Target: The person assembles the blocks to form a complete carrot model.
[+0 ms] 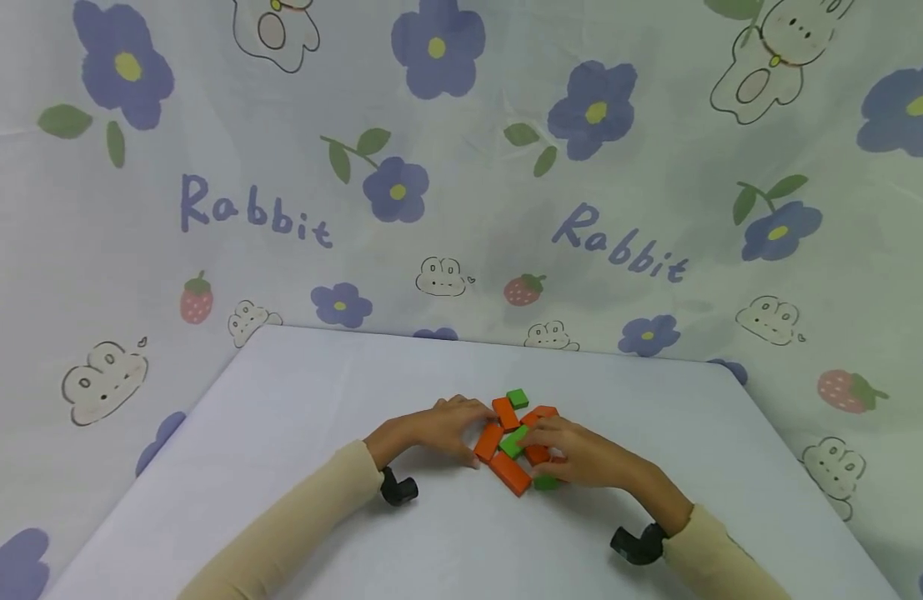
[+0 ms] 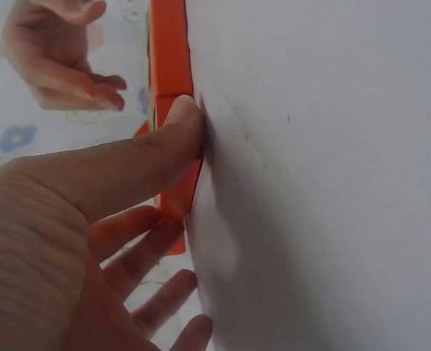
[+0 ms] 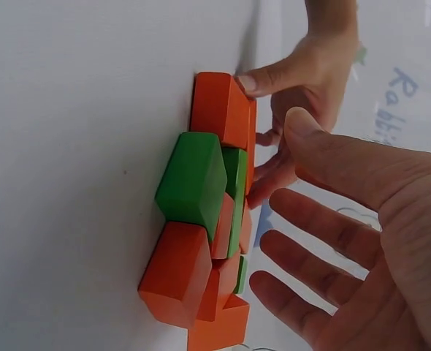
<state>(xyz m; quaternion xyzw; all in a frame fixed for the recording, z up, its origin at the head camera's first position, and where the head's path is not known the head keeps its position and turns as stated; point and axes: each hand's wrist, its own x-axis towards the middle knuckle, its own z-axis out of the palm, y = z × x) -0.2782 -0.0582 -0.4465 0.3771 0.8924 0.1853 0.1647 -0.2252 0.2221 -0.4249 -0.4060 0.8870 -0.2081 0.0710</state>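
Observation:
Orange and green wooden blocks lie bunched together on the white table. My left hand (image 1: 449, 427) is at the cluster's left side. Its thumb presses the edge of an orange block (image 1: 489, 442), and its fingertips reach toward another orange block (image 1: 505, 413); the fingers are spread and only slightly bent. Over the right side of the cluster hovers my right hand (image 1: 581, 454), fingers loosely apart with nothing between them. Near its thumb is a green block (image 3: 190, 175). A second green block (image 1: 514, 442) lies in the middle, and the right hand partly hides several orange blocks.
A small green block (image 1: 517, 398) sits at the cluster's far edge. One long orange block (image 1: 510, 473) forms its front. The white table (image 1: 341, 383) reaches back to a printed cloth (image 1: 476, 233) with rabbits and flowers. Black wrist cameras (image 1: 637, 544) sit on both wrists.

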